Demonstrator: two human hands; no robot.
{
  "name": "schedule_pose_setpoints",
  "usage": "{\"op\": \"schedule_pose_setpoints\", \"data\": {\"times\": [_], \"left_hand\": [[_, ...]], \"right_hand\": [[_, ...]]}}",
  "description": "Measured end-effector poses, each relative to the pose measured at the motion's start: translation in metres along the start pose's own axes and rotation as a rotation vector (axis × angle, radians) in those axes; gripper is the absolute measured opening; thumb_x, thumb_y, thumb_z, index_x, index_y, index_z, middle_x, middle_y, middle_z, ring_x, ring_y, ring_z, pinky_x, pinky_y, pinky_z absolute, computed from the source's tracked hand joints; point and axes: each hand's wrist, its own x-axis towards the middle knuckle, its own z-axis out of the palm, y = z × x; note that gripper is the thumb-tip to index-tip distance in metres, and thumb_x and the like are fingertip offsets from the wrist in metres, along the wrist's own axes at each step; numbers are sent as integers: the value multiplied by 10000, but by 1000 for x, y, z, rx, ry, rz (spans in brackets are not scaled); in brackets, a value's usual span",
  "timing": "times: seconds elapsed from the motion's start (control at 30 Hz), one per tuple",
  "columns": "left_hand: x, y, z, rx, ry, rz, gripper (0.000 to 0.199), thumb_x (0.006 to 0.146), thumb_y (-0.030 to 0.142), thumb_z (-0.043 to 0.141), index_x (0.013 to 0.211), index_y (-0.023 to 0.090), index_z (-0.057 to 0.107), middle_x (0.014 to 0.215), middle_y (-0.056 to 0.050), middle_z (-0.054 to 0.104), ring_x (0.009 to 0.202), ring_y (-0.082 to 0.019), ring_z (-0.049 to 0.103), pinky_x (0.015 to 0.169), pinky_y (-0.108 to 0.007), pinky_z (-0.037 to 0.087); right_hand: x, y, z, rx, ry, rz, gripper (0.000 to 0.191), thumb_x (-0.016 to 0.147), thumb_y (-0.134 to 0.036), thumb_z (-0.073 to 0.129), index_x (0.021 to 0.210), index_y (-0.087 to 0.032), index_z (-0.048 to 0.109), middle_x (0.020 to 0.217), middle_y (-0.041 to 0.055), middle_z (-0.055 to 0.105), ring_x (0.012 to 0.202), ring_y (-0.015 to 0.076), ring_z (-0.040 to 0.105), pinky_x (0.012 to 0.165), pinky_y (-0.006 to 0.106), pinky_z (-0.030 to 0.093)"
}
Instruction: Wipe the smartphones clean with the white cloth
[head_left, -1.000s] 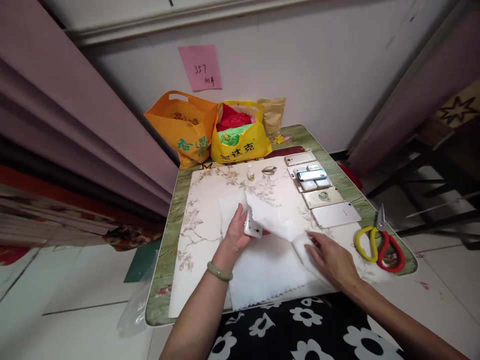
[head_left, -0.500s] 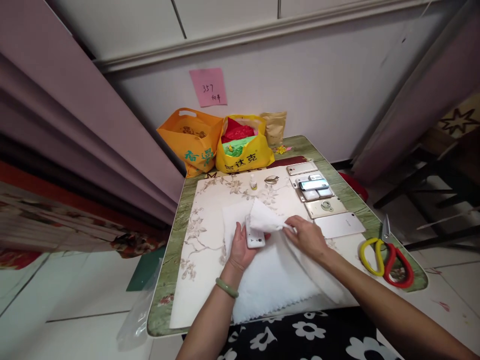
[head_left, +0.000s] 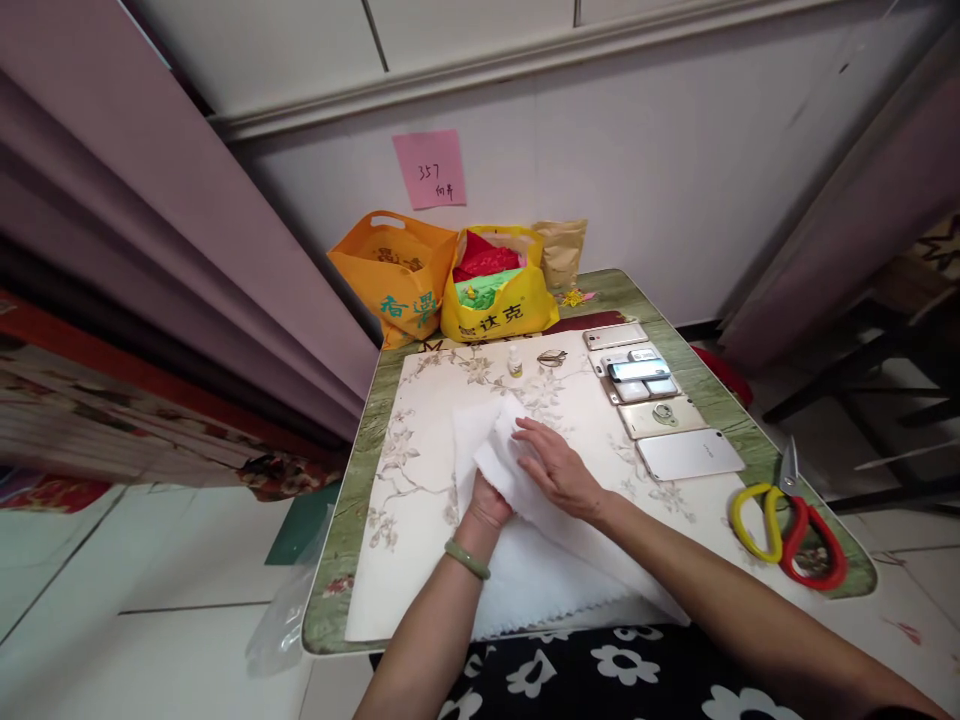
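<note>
A white cloth [head_left: 504, 450] is draped over my left hand [head_left: 489, 502] and covers its fingers, along with the white phone that showed in that palm a moment earlier. My right hand [head_left: 559, 472] rests against the top of the cloth, fingers spread and not pinching it. Below both hands the rest of the cloth, with a zigzag edge, lies over the floral mat [head_left: 409, 520] near my lap. Beyond the hands stands a small white bottle [head_left: 514, 362], beside a pair of dark-rimmed glasses or a similar small item [head_left: 553, 357] too small to make out.
On the right side lie several phones, among them a silver one [head_left: 690, 455] and a gold one with a ring [head_left: 664, 416]. Scissors [head_left: 787, 530] with yellow and red handles sit by the right edge. At the back stand an orange bag [head_left: 394, 275] and a yellow bag [head_left: 499, 310].
My right hand has let go of the cloth's corner and spread over it. The cloth has come down over the phone and my left fingers. The view has shifted slightly.
</note>
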Motion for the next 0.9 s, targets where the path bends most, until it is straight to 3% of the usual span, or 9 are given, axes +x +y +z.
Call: {"op": "schedule_pose_setpoints", "data": {"times": [0.1, 0.2, 0.3, 0.43, 0.6, 0.7, 0.83, 0.9], "left_hand": [[-2, -2, 0, -48, 65, 33, 414, 944, 214, 366, 1299, 223, 578, 1132, -63, 708, 1157, -214, 604, 1047, -378, 436], [0, -2, 4, -78, 71, 78, 425, 949, 225, 367, 1333, 212, 550, 1212, -74, 674, 1199, -206, 577, 1076, -368, 410], [2, -1, 9, -93, 56, 93, 406, 962, 304, 391, 1314, 200, 566, 1226, -86, 669, 1228, -218, 559, 1103, -390, 377], [1, 2, 12, -91, 21, 5, 450, 945, 470, 438, 1263, 197, 602, 1250, -97, 660, 1262, -253, 534, 1120, -449, 344], [-5, 6, 3, -101, 31, -46, 501, 930, 531, 435, 1245, 183, 612, 1270, -97, 650, 1304, -245, 494, 1136, -400, 316], [-5, 7, 4, -119, 0, -70, 610, 900, 623, 406, 1291, 189, 580, 1315, -113, 615, 1335, -279, 455, 1141, -433, 298], [-2, 5, 12, -103, -4, -5, 634, 891, 659, 383, 1330, 231, 542, 1340, -105, 598, 1337, -298, 448, 1128, -496, 293], [-2, 4, 16, -82, -9, -12, 628, 887, 660, 391, 1316, 230, 551, 1333, -111, 602, 1323, -304, 463, 1117, -515, 300]], "right_hand": [[16, -9, 33, -159, -65, 68, 597, 976, -464, 375, 1485, -155, 340, 1563, 122, 296, 1463, 247, 191, 1184, 505, 129], [28, -6, 53, -260, -124, 143, 626, 982, -506, 328, 1516, -181, 285, 1586, 83, 235, 1474, 244, 149, 1183, 525, 65], [38, 12, 51, -324, -157, 213, 587, 1004, -461, 260, 1532, -206, 232, 1592, 56, 211, 1474, 227, 153, 1177, 531, 79], [35, 31, 37, -428, -145, 327, 564, 1019, -389, 194, 1534, -159, 214, 1580, 86, 234, 1470, 240, 171, 1169, 561, 49], [14, 5, 47, -423, -139, 101, 581, 1013, -421, 197, 1546, -192, 164, 1596, 56, 167, 1481, 224, 120, 1173, 545, -48], [25, -4, 53, -378, -184, 114, 588, 1010, -461, 198, 1541, -210, 190, 1595, 51, 175, 1478, 226, 137, 1172, 561, -3], [51, 19, 47, -406, -185, 251, 590, 1014, -440, 195, 1528, -153, 232, 1572, 94, 251, 1464, 248, 194, 1163, 584, 52], [48, 33, 42, -449, -133, 263, 577, 1019, -412, 192, 1523, -136, 248, 1562, 104, 276, 1459, 251, 212, 1167, 580, 35]]}}
